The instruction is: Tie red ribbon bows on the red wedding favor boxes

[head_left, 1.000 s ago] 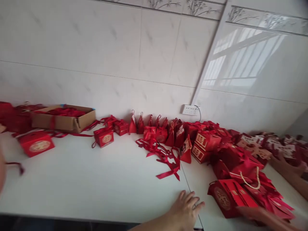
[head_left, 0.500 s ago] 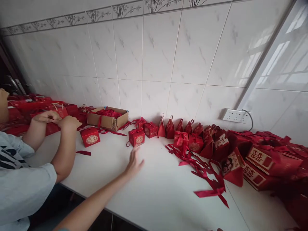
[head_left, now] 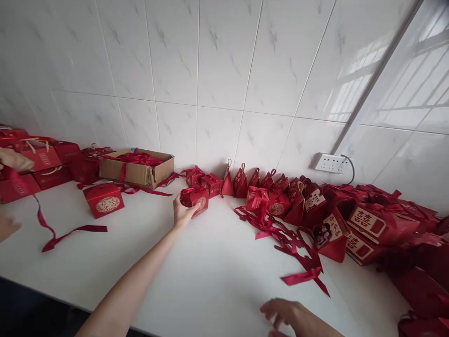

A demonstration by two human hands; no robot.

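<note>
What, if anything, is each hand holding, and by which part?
Left hand: a small red box, held around its left side, thumb on the front. Right hand: nothing visible.

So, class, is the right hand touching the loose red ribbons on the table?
Apart: the head view shows bare white tabletop between the right hand and the nearest loose red ribbon.

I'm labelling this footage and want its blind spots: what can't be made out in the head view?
In the head view:
Held red box: its left side, hidden by the left hand.
Right hand: blurred, cut off by the bottom edge.
Cardboard box: its floor, hidden by its walls and red ribbon.
Co-worker's lower hand: blurred, cut off by the left edge.
</note>
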